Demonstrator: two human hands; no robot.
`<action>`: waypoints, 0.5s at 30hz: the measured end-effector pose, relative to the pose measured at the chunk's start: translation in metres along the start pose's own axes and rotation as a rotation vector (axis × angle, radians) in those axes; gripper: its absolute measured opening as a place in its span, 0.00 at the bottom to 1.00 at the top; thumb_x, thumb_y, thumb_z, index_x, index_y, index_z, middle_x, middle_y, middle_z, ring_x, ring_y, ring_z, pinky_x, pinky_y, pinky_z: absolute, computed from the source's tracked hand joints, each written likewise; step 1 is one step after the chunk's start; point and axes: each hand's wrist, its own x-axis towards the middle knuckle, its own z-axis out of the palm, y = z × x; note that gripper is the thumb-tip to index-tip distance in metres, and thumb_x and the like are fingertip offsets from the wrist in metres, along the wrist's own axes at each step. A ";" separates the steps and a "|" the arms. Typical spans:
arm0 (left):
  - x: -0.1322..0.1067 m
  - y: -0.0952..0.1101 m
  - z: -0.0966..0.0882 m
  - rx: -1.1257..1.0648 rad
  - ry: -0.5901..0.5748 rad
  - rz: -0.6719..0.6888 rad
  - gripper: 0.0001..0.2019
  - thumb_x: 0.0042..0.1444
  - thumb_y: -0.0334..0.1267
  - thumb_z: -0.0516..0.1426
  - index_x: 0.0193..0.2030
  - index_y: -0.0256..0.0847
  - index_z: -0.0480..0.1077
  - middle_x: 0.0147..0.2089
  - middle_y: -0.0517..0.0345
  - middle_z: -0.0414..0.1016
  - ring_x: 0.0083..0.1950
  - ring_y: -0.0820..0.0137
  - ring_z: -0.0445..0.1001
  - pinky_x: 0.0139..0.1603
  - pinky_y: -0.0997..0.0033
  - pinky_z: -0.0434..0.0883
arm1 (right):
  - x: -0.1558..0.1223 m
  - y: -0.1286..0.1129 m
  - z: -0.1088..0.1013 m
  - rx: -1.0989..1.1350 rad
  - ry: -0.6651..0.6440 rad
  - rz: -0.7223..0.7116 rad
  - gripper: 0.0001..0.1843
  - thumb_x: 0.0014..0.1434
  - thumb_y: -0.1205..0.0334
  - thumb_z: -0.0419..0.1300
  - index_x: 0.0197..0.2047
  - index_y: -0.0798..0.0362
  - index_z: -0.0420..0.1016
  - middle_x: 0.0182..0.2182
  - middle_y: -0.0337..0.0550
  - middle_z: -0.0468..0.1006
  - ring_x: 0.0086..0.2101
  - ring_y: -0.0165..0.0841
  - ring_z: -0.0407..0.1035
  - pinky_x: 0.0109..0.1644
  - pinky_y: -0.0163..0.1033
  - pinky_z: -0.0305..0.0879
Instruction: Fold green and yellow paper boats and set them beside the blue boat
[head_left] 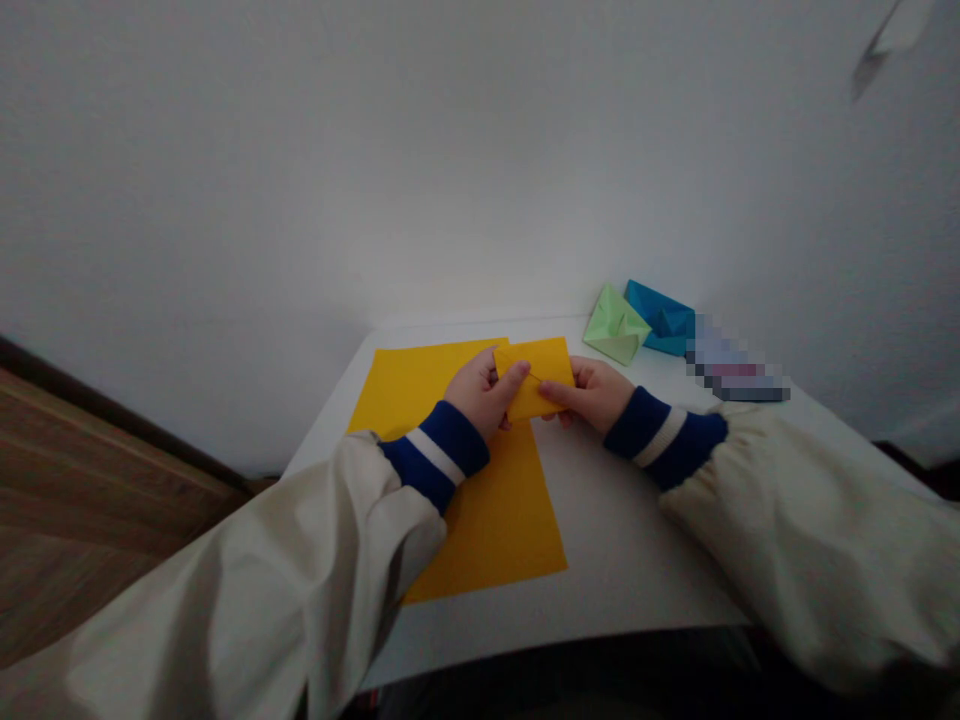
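A folded yellow paper (541,366) is held just above the white table (637,540), between both hands. My left hand (484,392) pinches its left edge, thumb lying across the front. My right hand (592,393) grips its lower right side with closed fingers. Beneath them a flat yellow sheet (491,510) lies on the table, partly covered by my left sleeve.
A green folded paper shape (615,325) and a blue folded paper shape (664,315) sit at the table's far right by the white wall. A blurred-out object (735,370) lies to their right. Brown wooden floor (82,480) shows to the left.
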 end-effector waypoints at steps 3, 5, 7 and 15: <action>-0.001 0.000 0.001 0.020 -0.121 0.035 0.11 0.56 0.44 0.51 0.31 0.37 0.62 0.21 0.64 0.66 0.16 0.80 0.60 0.16 0.80 0.59 | 0.002 0.001 -0.003 -0.034 0.113 -0.029 0.21 0.45 0.43 0.60 0.29 0.54 0.65 0.20 0.36 0.70 0.16 0.23 0.58 0.19 0.32 0.55; -0.002 -0.001 0.000 0.094 -0.178 0.094 0.13 0.55 0.44 0.51 0.26 0.37 0.63 0.20 0.64 0.66 0.19 0.78 0.63 0.21 0.78 0.61 | 0.004 0.000 -0.004 -0.045 0.145 -0.040 0.21 0.45 0.43 0.59 0.29 0.54 0.66 0.20 0.35 0.70 0.16 0.23 0.57 0.19 0.32 0.54; -0.001 -0.002 -0.001 0.187 -0.193 0.132 0.15 0.55 0.45 0.51 0.23 0.37 0.64 0.19 0.63 0.65 0.21 0.77 0.64 0.25 0.77 0.63 | 0.004 -0.001 -0.005 -0.056 0.151 -0.039 0.21 0.45 0.42 0.59 0.28 0.54 0.66 0.19 0.35 0.69 0.16 0.22 0.56 0.19 0.32 0.53; 0.001 -0.002 -0.004 0.315 -0.140 0.068 0.16 0.56 0.46 0.50 0.23 0.38 0.63 0.16 0.66 0.60 0.18 0.76 0.60 0.22 0.76 0.58 | 0.000 -0.001 -0.002 -0.095 0.090 0.009 0.23 0.48 0.40 0.56 0.25 0.53 0.65 0.16 0.34 0.69 0.15 0.22 0.55 0.18 0.31 0.51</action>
